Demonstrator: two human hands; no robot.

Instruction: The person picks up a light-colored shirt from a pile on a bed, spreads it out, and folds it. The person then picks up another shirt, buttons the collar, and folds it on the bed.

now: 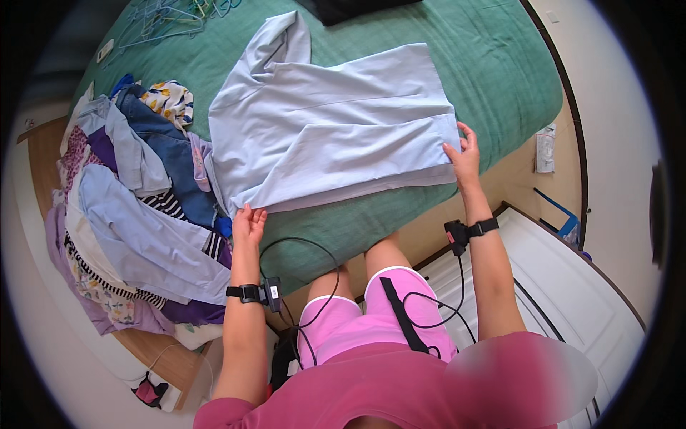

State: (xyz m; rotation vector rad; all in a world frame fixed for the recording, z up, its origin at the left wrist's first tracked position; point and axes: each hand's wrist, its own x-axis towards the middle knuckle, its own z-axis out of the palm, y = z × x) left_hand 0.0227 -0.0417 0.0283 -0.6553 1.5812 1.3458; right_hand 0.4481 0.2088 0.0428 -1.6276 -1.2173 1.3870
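Observation:
A light blue long-sleeved shirt (343, 107) lies spread on the green bedspread (514, 91), one sleeve laid along its near side and the other bunched at the far left. At the shirt's near left corner, my left hand (250, 222) pinches the cloth at the shoulder end of the near sleeve. My right hand (464, 153) holds the cuff end of that sleeve at the right, thumb on top and fingers at the edge. Both wrists wear black straps with small cabled devices.
A heap of mixed clothes (144, 214) lies against the shirt's left side. Plastic hangers (161, 24) and a small white device (105, 51) are at the far left of the bed. A black item (353, 8) lies at the far edge. Cables (335, 268) hang near both forearms.

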